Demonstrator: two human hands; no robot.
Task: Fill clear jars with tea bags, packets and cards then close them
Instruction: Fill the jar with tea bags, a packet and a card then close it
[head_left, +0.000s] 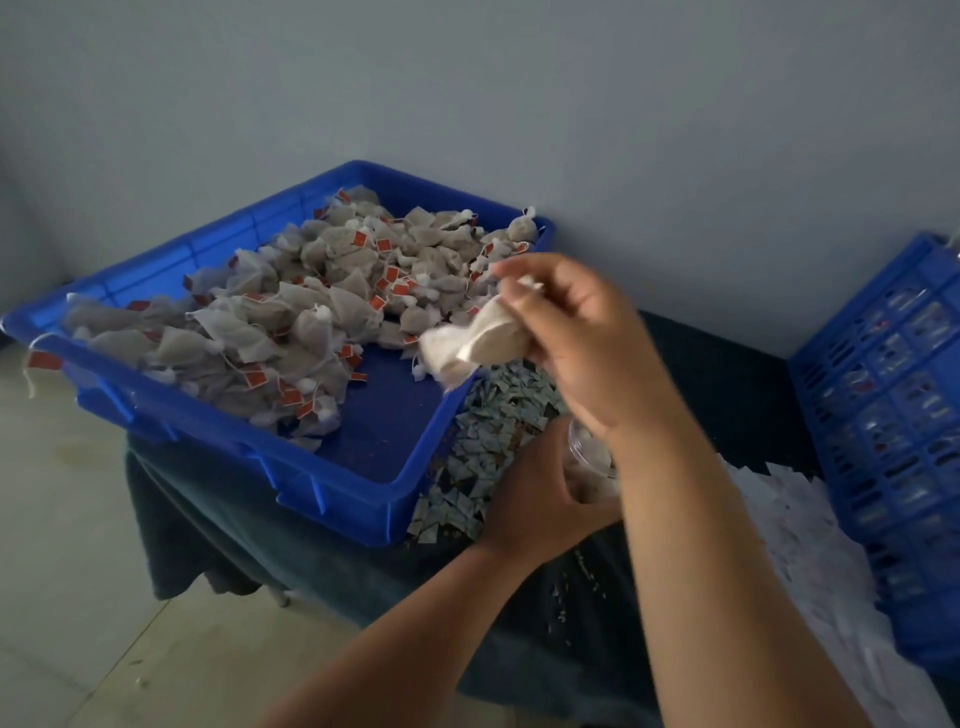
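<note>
A blue tray (363, 499) holds a heap of grey tea bags (291, 312) with red tags. My right hand (576, 332) pinches one or two tea bags (478, 345) in the air, just past the tray's right corner. Below it my left hand (530, 493) grips a clear jar (589, 452), mostly hidden by my right forearm. Some pale tea bags show inside the jar. A pile of small grey-blue packets (478, 447) lies on the dark table between the tray and the jar.
White paper cards (810, 551) are heaped on the table at the right. A blue slotted crate (893, 415) with jars inside stands at the far right. A dark cloth (322, 561) covers the table, and a grey wall is behind.
</note>
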